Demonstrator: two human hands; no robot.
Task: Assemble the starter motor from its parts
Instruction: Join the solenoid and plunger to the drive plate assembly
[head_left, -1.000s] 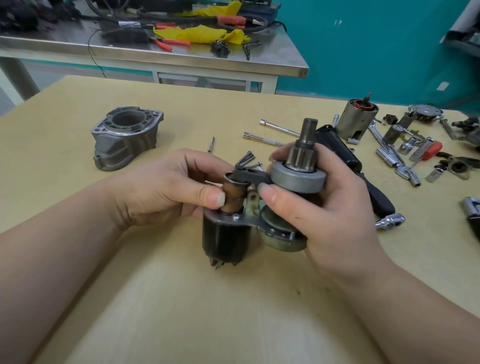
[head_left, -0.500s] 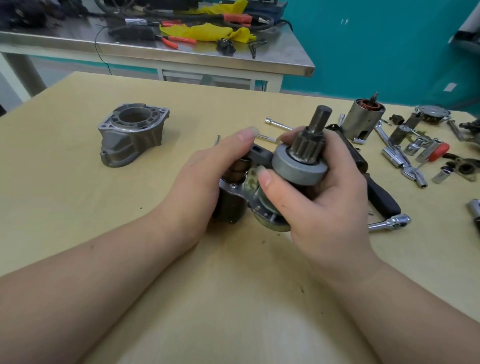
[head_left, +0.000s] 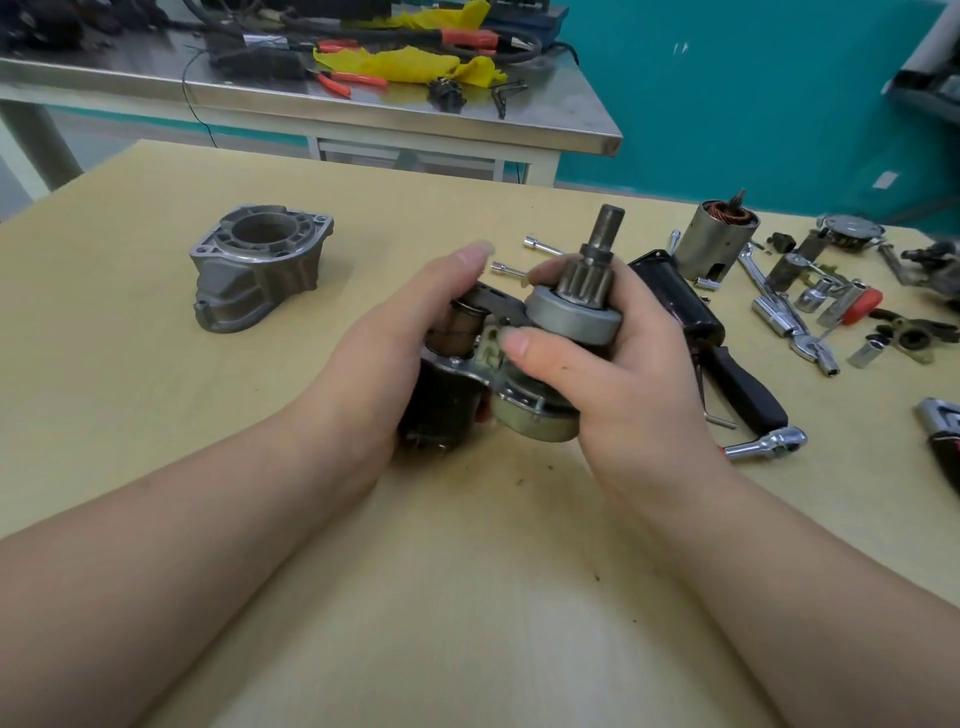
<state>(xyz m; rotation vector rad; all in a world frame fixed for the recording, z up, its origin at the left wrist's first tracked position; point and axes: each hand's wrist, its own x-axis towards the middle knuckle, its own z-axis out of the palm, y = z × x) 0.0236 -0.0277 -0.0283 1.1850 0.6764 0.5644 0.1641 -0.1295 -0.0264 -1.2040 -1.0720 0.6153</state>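
I hold a partly built starter assembly (head_left: 498, 384) just above the wooden table (head_left: 156, 395), at its middle. My right hand (head_left: 618, 364) grips the grey drive clutch with its pinion gear and shaft (head_left: 587, 291) pointing up. My left hand (head_left: 384, 343) cups the dark solenoid body (head_left: 441, 400) from the left, its thumb straight along the top. A black lever joins the solenoid plunger to the drive. The grey cast nose housing (head_left: 260, 270) lies apart at the left. The armature in its steel case (head_left: 719, 239) stands at the back right.
Ratchet handle (head_left: 748, 410), sockets (head_left: 779, 319), long bolts (head_left: 540, 244) and small motor parts (head_left: 914, 338) lie scattered on the right of the table. A steel bench (head_left: 363, 109) with pliers, cables and yellow cloth stands behind. A red-black tool (head_left: 943, 436) sits at the right edge.
My left hand has shifted from pinching the copper plunger with its fingertips to cupping the solenoid side with the thumb laid over the top. The assembly tilted and sank toward the table.
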